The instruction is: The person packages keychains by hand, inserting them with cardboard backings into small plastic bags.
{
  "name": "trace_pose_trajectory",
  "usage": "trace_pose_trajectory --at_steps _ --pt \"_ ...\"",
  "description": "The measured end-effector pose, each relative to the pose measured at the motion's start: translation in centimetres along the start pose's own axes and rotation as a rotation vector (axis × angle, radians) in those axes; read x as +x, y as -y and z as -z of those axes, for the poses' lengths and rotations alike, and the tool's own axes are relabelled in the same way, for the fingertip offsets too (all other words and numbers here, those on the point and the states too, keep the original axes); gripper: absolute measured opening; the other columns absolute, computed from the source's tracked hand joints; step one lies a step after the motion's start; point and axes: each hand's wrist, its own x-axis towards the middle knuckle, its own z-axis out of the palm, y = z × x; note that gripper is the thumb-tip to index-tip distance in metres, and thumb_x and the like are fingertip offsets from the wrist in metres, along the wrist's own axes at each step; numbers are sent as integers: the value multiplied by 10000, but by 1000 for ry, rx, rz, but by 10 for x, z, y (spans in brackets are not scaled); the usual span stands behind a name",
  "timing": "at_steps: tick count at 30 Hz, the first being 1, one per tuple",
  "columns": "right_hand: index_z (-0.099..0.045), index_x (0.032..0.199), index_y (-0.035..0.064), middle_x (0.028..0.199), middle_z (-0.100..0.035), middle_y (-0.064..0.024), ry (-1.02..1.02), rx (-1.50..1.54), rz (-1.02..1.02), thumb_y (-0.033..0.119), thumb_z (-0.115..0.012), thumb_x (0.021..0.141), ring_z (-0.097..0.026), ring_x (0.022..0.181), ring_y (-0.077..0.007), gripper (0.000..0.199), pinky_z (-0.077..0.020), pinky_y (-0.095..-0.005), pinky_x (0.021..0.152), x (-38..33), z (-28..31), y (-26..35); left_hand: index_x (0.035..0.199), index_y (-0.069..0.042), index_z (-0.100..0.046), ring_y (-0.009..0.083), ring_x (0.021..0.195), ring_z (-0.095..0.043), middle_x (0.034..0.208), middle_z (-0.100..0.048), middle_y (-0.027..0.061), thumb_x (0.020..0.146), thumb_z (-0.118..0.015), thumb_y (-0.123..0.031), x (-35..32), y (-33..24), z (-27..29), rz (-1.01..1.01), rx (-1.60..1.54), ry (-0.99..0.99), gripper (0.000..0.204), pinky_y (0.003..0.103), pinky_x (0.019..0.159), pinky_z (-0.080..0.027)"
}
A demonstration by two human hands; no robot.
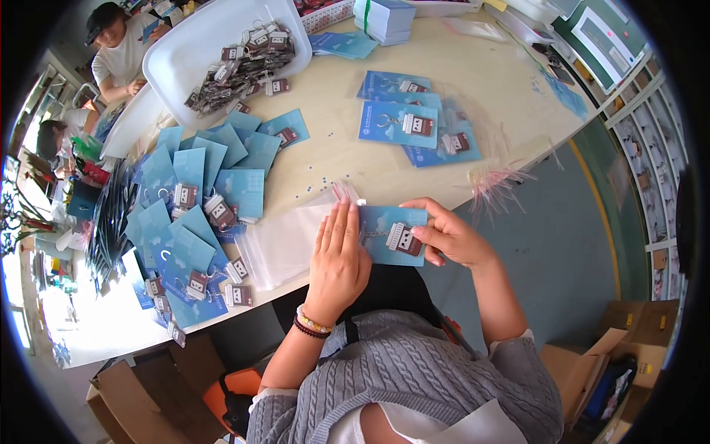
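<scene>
In my right hand (pixel 452 235) is a blue card (pixel 375 253), pinched by its right edge. A brown and white keychain (pixel 401 239) with a small face lies on the card, under my thumb. My left hand (pixel 336 248) lies flat with its fingers stretched out, over the right end of a stack of clear plastic bags (pixel 277 248). Its fingertips reach the red-edged bag openings, and its index finger is right beside the card's left edge. Whether the card's left edge sits inside a bag, I cannot tell.
Many blue cards with keychains (pixel 185 196) are heaped at the left. A white bin (pixel 174 63) of keychains stands behind them. Bagged cards (pixel 399 122) lie at the far right of my hands, near a bundle of plastic strips (pixel 492 185). Two people sit beyond at the left.
</scene>
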Motion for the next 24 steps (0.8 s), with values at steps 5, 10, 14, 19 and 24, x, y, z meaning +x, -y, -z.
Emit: trace_pose_trajectory --at_steps 5,10,14,19,24 --pt "-367 1264 64 682 -531 -15 1 59 13 154 -465 927 -450 437 -52 363 -345 -182 394 4 -7 -2 1282 55 -378 344 1262 -347 1344 -372 212 803 -435 -44 1 0 -7 -8 82 6 492 438 1053 -242" --pt "-334 1296 61 731 -535 -30 31 137 27 153 -469 927 -452 451 -55 403 -356 -190 405 8 -11 -3 1250 37 -429 302 1255 -375 1331 -405 184 796 -497 -81 9 -19 1 -166 89 30 474 448 1062 -218" --pt "-271 1340 60 1004 -560 -80 43 274 187 155 -484 923 -562 822 -143 478 -459 -241 663 26 -22 -23 1233 26 -453 290 1244 -395 1318 -426 173 782 -533 -102 18 -31 -5 -251 65 16 476 447 1058 -225" --pt "-456 1222 21 1184 -534 -119 -43 -225 451 206 -550 850 -502 1108 -241 426 -415 -345 905 34 2 -42 1176 11 -515 274 1215 -433 1283 -470 154 768 -560 -117 41 -40 -12 -395 -10 -9 430 429 1054 -245" --pt "-507 1175 40 1057 -593 -89 -154 -435 523 212 -587 830 -572 923 -176 394 -473 -316 746 43 31 15 1349 -147 -348 305 1310 -282 1419 -282 162 758 -613 -336 61 -47 -3 -392 194 -13 675 546 1050 -161"
